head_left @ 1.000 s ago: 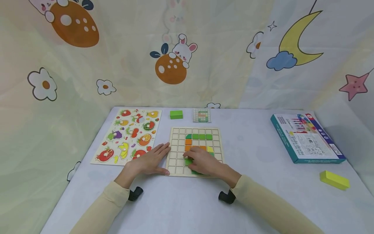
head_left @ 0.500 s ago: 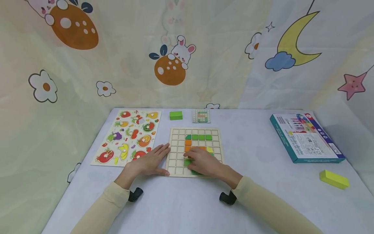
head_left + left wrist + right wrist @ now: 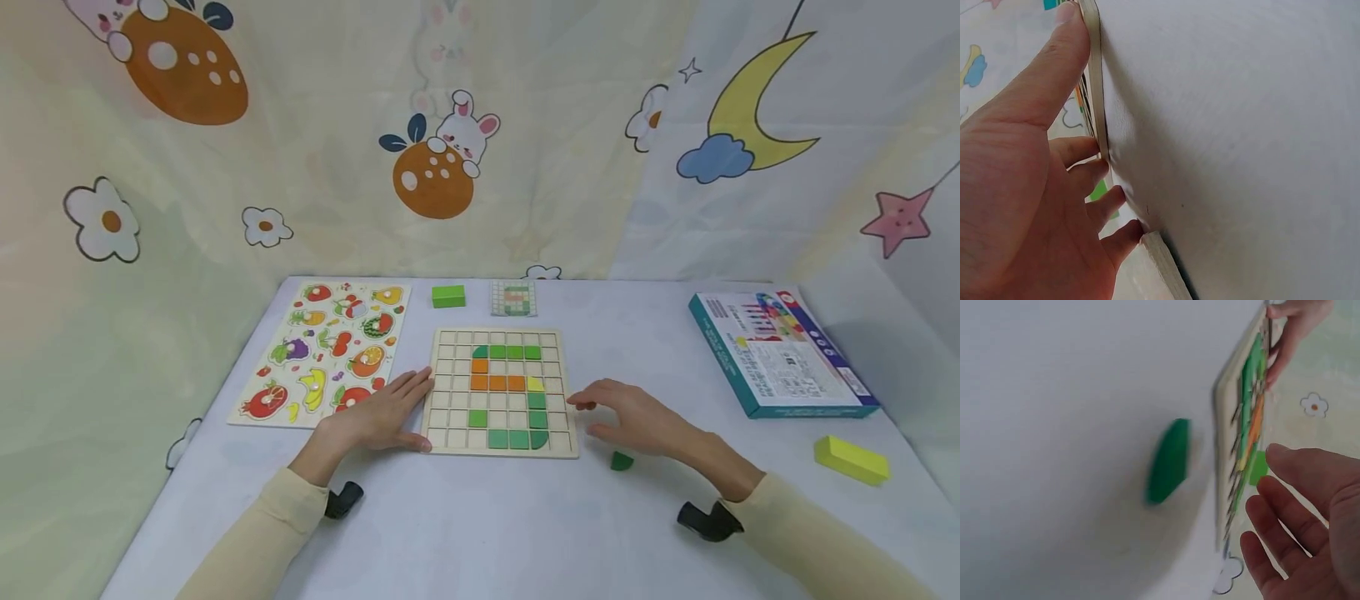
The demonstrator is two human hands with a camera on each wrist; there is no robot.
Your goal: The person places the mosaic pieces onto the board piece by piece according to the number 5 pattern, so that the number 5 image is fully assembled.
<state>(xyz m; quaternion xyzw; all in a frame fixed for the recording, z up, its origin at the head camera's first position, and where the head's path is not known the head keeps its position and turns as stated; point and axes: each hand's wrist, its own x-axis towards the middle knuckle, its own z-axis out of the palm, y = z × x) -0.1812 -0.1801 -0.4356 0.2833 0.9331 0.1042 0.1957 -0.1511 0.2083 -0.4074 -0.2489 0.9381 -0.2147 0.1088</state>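
Note:
A wooden grid board (image 3: 447, 433) lies on the table with green, orange and yellow tiles (image 3: 497, 382) in some cells. A light green square tile (image 3: 477, 418) sits alone in a lower left cell. My left hand (image 3: 375, 417) rests at the board's left edge, fingers and thumb touching its side, also seen in the left wrist view. My right hand (image 3: 637, 415) hovers just right of the board, fingers loosely bent, with nothing visible between them. A dark green tile with one rounded corner (image 3: 622, 461) lies on the table below it, slightly blurred in the right wrist view.
A fruit puzzle board (image 3: 322, 350) lies at the left. Behind the grid board are a light green block (image 3: 448, 297) and a small pattern card (image 3: 513, 298). A flat teal-edged box (image 3: 780, 358) and a yellow-green block (image 3: 851, 460) are at the right.
My right hand has left the lower middle of the grid board and moved right, uncovering the tiles there and the dark green tile on the table. My left hand stays at the board's edge.

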